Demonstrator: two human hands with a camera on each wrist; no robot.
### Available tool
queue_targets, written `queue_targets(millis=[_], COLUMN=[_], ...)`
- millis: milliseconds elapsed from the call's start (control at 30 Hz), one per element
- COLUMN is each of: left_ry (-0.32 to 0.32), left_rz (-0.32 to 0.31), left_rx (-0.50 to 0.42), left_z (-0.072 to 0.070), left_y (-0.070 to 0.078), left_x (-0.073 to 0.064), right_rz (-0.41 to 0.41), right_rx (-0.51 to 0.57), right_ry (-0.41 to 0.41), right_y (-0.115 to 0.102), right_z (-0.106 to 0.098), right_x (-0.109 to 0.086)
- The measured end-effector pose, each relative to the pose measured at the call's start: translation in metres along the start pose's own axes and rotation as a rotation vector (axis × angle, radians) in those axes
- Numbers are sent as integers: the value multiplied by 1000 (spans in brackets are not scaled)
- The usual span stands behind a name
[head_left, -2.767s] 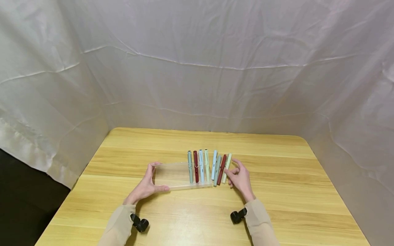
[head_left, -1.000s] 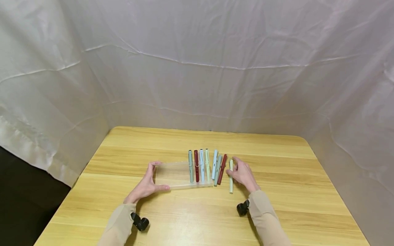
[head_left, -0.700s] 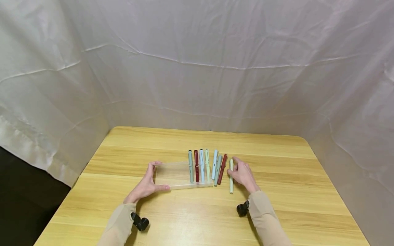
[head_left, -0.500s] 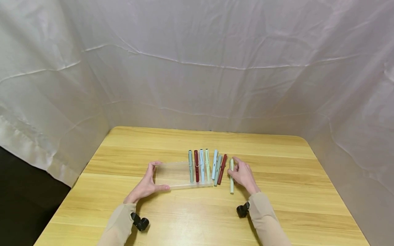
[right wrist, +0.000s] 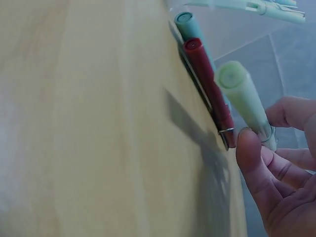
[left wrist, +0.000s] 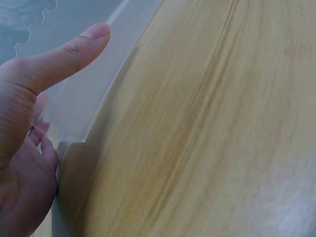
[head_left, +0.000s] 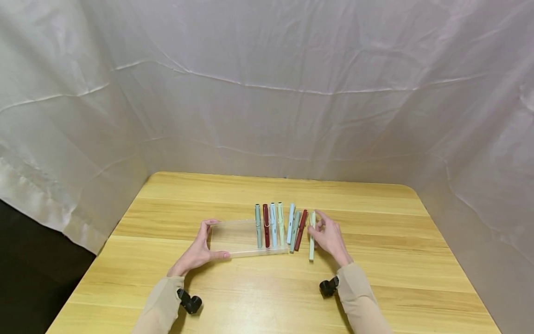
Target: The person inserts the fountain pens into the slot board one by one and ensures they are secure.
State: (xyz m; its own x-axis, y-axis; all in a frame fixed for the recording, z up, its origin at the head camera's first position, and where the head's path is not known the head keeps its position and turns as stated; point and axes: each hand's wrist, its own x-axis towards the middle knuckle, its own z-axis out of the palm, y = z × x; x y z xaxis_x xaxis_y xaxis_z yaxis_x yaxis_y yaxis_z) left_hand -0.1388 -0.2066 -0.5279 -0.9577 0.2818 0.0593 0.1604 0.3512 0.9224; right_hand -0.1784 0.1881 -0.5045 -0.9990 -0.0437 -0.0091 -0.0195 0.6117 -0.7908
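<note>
In the head view my left hand [head_left: 200,248] holds the left end of a clear plastic pen tray [head_left: 233,254], its thumb [left wrist: 79,54] along the front wall. A scalloped edge of the tray shows in the left wrist view. Several capped pens lie side by side across the tray's right part, among them a grey-green pen [head_left: 258,227] and a dark red pen [head_left: 266,227]. My right hand [head_left: 329,236] pinches a pale green pen [right wrist: 244,94] near its clip, above the table and apart from its shadow.
Between tray and right hand lie a light blue pen [head_left: 290,225], a second grey-green pen [head_left: 294,232] and a second dark red pen [head_left: 301,230], slightly slanted. The wooden table [head_left: 267,287] is bounded by pale curtains [head_left: 267,116] behind and at the sides.
The pale green pen has moved off from the red pen to the right and turned more upright in view. Over the last half second it shifts slightly left and away. My left hand holds still.
</note>
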Motion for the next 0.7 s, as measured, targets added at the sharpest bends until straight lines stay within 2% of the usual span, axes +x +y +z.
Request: queue_targets(millis=[133, 433, 700], left_ry=[-1, 1, 2], left_rz=[-6, -3, 2], left_rx=[8, 9, 8], left_z=[0, 0, 0], left_y=[0, 1, 1], left_x=[0, -1, -1], right_rz=[18, -46, -51], right_rx=[72, 71, 174], right_ry=[2, 10, 14], right_y=[-5, -12, -22], right_z=[-2, -5, -7], right_x=[-2, -1, -4])
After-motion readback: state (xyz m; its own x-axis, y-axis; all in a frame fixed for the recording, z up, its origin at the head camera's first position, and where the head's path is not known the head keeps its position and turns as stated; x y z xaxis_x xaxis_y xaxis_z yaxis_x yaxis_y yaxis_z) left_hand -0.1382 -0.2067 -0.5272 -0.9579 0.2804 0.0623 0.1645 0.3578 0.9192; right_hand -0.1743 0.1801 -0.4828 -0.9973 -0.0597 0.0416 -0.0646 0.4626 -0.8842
